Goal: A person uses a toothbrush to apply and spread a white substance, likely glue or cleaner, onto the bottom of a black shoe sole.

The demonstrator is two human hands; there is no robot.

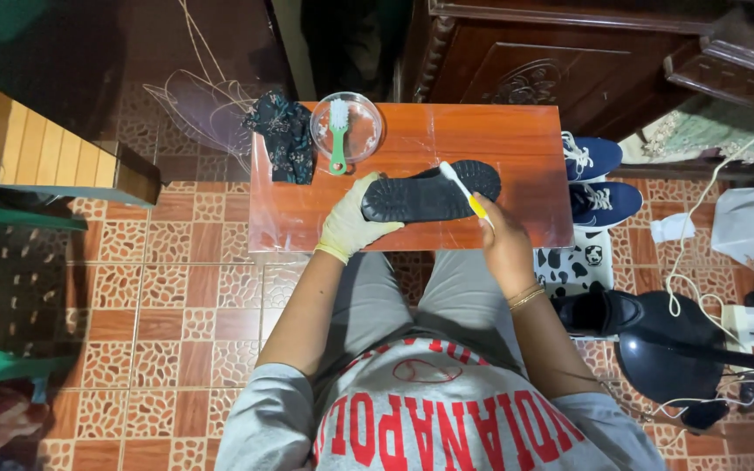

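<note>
My left hand, in a pale yellow glove, grips the heel end of a black shoe turned sole-up over a small red-brown table. My right hand, bare with gold bangles at the wrist, holds a white and yellow toothbrush whose bristle end rests on the shoe's sole near the toe.
On the table's far side sit a clear round bowl with a green and white brush and a dark patterned cloth. A pair of blue sneakers lies right of the table. Another black shoe, a black lamp, cables and a power strip lie at right. Green chair at left.
</note>
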